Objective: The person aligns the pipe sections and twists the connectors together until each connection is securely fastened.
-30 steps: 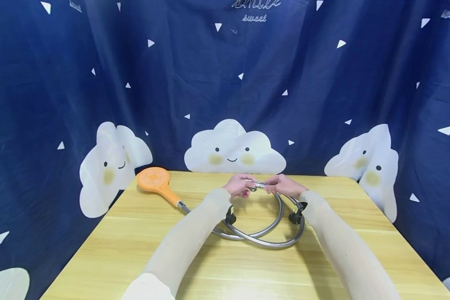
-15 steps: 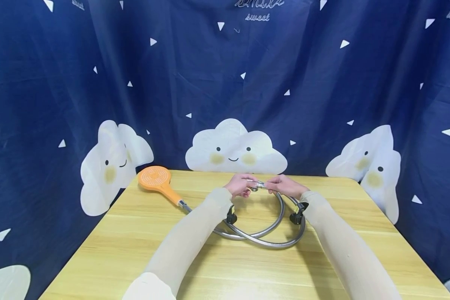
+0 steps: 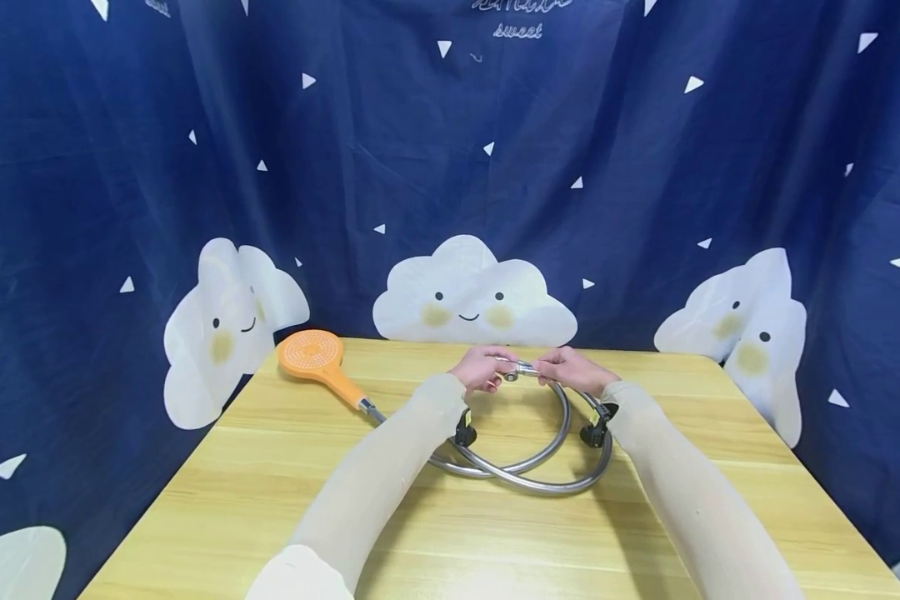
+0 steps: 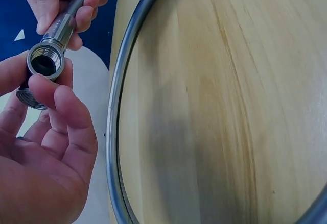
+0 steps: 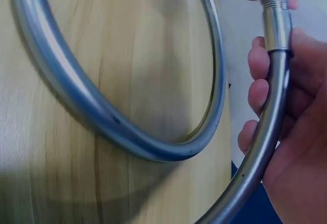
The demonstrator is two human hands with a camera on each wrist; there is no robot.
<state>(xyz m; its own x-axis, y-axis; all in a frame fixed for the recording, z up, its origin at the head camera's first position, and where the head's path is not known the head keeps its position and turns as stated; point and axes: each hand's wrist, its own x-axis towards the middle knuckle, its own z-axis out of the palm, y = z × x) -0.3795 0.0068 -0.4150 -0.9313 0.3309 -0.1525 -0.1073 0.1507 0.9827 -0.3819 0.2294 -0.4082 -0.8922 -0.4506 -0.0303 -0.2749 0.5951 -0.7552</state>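
Note:
Near the table's back edge, my left hand (image 3: 485,368) pinches a small chrome fitting (image 4: 46,63) between thumb and fingers. The left wrist view shows one round threaded mouth on it and a second ringed opening beneath. My right hand (image 3: 572,370) grips the end of a grey metal shower hose (image 5: 265,117), fingers curled around it below the chrome end nut (image 5: 277,27). That nut meets the fitting; how far it is screwed on cannot be seen. At the hose's other end, an orange shower head (image 3: 310,353) lies face up at the table's back left.
The hose's middle crosses itself in loops (image 3: 547,488) on the wooden table (image 3: 450,542), below the hands. A dark blue curtain (image 3: 420,150) with white clouds surrounds the table's back and sides. Each wrist carries a small black camera.
Both hands keep their hold on the fitting and hose end, with only slight finger motion at the right. The head view has shifted a little.

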